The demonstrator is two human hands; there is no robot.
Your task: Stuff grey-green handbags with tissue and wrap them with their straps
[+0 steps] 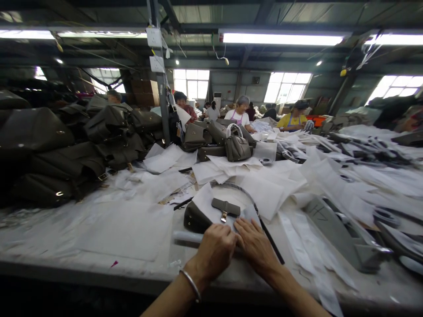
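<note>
A dark grey-brown handbag (pixel 195 218) lies on the table in front of me, its front partly covered by white paper (pixel 205 200). Its flap (pixel 226 207) with a gold clasp lies over the paper. My left hand (pixel 217 248), with a silver bangle at the wrist, is closed at the bag's near edge; what its fingers grip is hidden. Beside it, my right hand (pixel 256 242) rests flat on the bag, fingers spread, thumb close to the left hand. A dark strap (pixel 243 190) curves behind the bag and down its right side.
Dark bags (pixel 66 163) are piled at the left. A small bag with a wrapped handle (pixel 238 147) stands farther back. White sheets (pixel 271 180) cover much of the table. A grey bag piece (pixel 343 233) lies right. Several people work beyond, near a metal post (pixel 161 97).
</note>
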